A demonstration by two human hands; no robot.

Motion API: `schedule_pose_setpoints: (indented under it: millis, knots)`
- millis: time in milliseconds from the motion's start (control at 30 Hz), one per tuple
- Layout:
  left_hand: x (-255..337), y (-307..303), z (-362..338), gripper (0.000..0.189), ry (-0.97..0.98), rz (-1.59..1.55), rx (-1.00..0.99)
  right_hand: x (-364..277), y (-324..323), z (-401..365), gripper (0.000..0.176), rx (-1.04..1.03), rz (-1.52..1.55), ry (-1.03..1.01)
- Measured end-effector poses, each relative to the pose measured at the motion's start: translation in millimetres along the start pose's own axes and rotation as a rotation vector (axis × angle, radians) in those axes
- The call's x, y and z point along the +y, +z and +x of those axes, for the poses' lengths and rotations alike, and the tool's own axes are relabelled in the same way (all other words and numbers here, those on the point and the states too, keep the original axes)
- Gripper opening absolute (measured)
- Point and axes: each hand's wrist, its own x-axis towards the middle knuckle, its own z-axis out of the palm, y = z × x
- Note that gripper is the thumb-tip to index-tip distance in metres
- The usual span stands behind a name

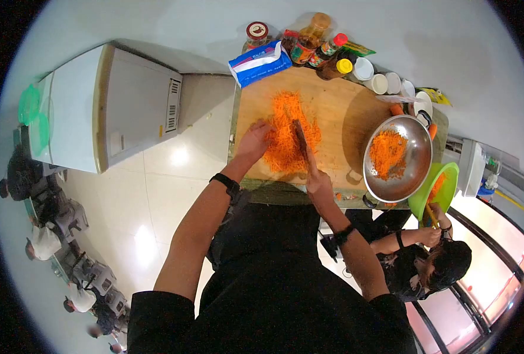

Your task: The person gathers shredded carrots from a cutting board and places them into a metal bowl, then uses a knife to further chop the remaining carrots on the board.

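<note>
A loose orange heap of shredded carrot (pixel 288 154) covers the middle of a wooden cutting board (pixel 338 106). With its handle in my right hand (pixel 321 187), a knife (pixel 300 138) points away from me, its dark blade over the right part of the heap. My left hand (pixel 255 143) is at the heap's left edge, fingers curled in against the carrot shreds; the fingertips are partly hidden. To the right stands a metal pan (pixel 412 168) with more shredded carrot (pixel 388 154) in it.
Along the board's far edge are a blue tissue pack (pixel 260 64), sauce bottles (pixel 335 68), a jar (pixel 257 32) and white cups (pixel 377 84). Another person (pixel 433 265) at lower right works over a green bowl (pixel 445 192). A white cabinet-like appliance (pixel 135 97) stands left.
</note>
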Motion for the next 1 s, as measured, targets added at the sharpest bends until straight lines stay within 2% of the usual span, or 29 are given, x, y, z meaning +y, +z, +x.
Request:
schedule_pose_setpoints:
  millis: [33,67,167,267,333,467,567,633,767,833,1000]
  knots:
    - [0,-1,-2,0.030,0.004,-0.007,-0.010,-3,0,8,0.090,0.075,0.118,-0.064]
    - [2,-2,-3,0.030,-0.009,-0.003,-0.004,-3,-1,19,0.090,0.067,0.120,-0.075]
    - [4,0,-5,0.030,-0.068,-0.060,-0.009,3,7,35,0.089,0.034,0.058,0.025]
    - [-4,11,3,0.030,-0.023,0.039,0.021,3,-1,33,0.090,0.123,0.166,-0.064]
    - [7,-6,7,0.030,-0.047,0.037,-0.111,-22,-25,28,0.090,0.005,0.026,0.026]
    - [0,1,7,0.029,-0.037,-0.001,-0.059,-9,-24,-7,0.087,0.107,0.015,-0.013]
    - [-4,5,4,0.029,-0.018,-0.036,-0.071,2,-17,-21,0.087,0.087,-0.105,0.082]
    - [-3,6,6,0.030,-0.003,0.007,-0.004,4,-10,-18,0.087,-0.015,-0.172,0.179]
    - [-5,6,4,0.032,0.035,0.022,-0.019,7,4,-8,0.090,0.077,-0.038,0.041]
    - [-6,9,6,0.030,-0.016,0.023,-0.047,-1,-2,12,0.093,0.164,0.152,-0.066]
    - [5,-3,4,0.031,0.035,-0.043,0.008,-17,2,34,0.092,0.088,0.102,0.010]
